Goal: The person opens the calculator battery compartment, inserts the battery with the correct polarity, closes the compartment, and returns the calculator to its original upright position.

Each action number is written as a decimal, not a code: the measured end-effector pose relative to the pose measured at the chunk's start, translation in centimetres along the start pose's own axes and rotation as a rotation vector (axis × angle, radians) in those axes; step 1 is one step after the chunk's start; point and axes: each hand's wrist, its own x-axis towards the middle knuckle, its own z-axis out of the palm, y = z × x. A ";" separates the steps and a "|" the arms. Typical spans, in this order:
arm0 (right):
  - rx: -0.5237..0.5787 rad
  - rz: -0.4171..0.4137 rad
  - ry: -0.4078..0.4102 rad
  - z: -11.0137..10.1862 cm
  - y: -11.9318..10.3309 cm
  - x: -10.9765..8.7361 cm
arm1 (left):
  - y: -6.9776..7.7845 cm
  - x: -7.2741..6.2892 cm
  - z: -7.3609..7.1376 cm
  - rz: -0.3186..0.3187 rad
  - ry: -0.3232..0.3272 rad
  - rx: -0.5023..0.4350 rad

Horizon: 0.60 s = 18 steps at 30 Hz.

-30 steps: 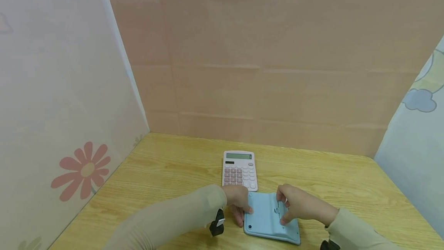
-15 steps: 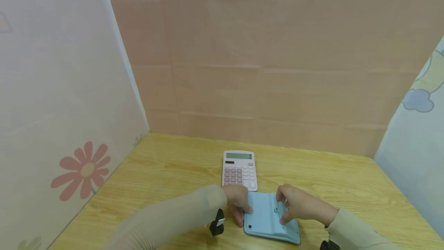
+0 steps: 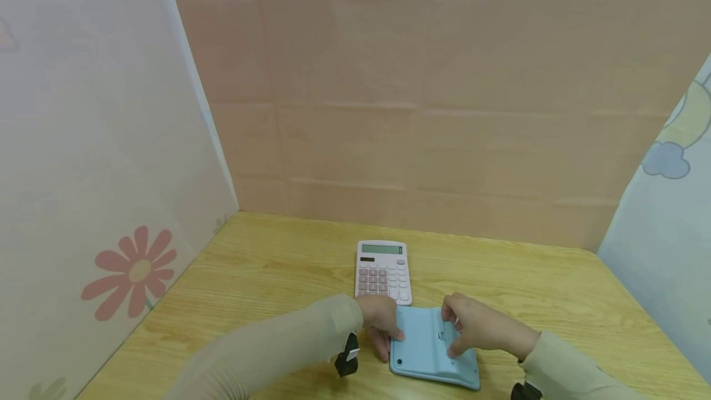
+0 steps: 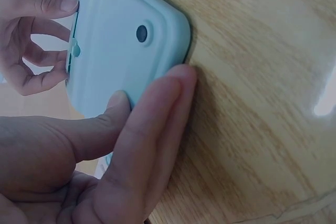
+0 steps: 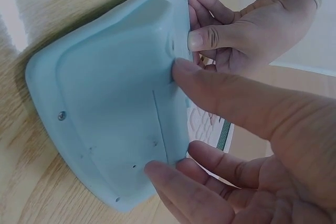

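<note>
A light blue calculator (image 3: 419, 341) lies face down on the wooden table, its back with a raised ridge and small screws facing up. My left hand (image 3: 382, 323) holds its left edge, thumb on the back and the other fingers along the side. On the right part, my right hand (image 3: 473, 325) spans the battery cover (image 5: 176, 129), thumb at one end and fingertips at the other. A small latch (image 4: 75, 49) shows at the cover's edge in the left wrist view. The cover is partly hidden by my right fingers.
A pink calculator (image 3: 383, 270) lies face up just beyond the blue one, its display lit with a digit. A brown papered wall (image 3: 422, 97) rises behind the table (image 3: 289, 252). Patterned white walls stand at the left and right.
</note>
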 end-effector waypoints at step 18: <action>-0.006 0.018 0.005 0.0 -0.1 0.0 | 0.0 -0.1 0.0 -0.001 -0.002 0.008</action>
